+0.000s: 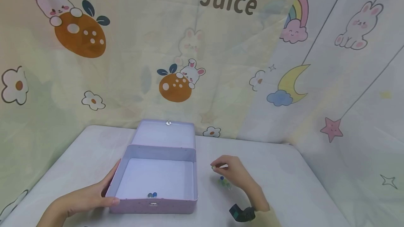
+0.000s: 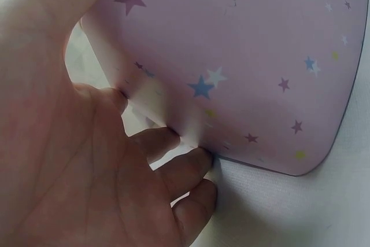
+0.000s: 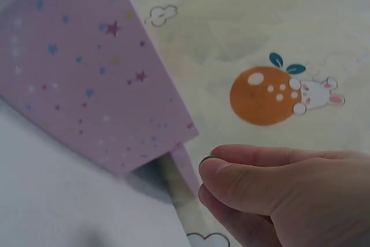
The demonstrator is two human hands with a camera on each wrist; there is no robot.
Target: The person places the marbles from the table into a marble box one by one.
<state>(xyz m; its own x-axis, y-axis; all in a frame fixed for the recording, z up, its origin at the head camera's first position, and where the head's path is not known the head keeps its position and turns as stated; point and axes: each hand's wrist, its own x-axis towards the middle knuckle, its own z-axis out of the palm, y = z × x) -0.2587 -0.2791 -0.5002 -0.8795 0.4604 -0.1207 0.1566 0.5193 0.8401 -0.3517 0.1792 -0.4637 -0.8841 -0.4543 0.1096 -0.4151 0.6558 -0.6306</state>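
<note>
A lilac tin box (image 1: 154, 206) with printed stars stands on the table, its hinged lid (image 1: 164, 134) tipped back. My left hand (image 1: 85, 197) grips the box's left side, thumb on the front corner; in the left wrist view its fingers bend against the lower edge. Inside, a blue marble (image 1: 154, 194) and a greenish marble (image 1: 149, 195) lie by the front wall. To the right of the box, my right hand (image 1: 233, 172) pinches a small marble (image 1: 213, 167) between thumb and fingertips, above the table. Below it sit a dark blue marble (image 1: 222, 178) and several green marbles (image 1: 224, 183).
A white cloth covers the table (image 1: 284, 185). A printed curtain (image 1: 126, 80) with rabbits and fruit hangs right behind the table and along its sides. The raised lid reaches close to the curtain. A dark strapped device (image 1: 242, 213) sits on my right wrist.
</note>
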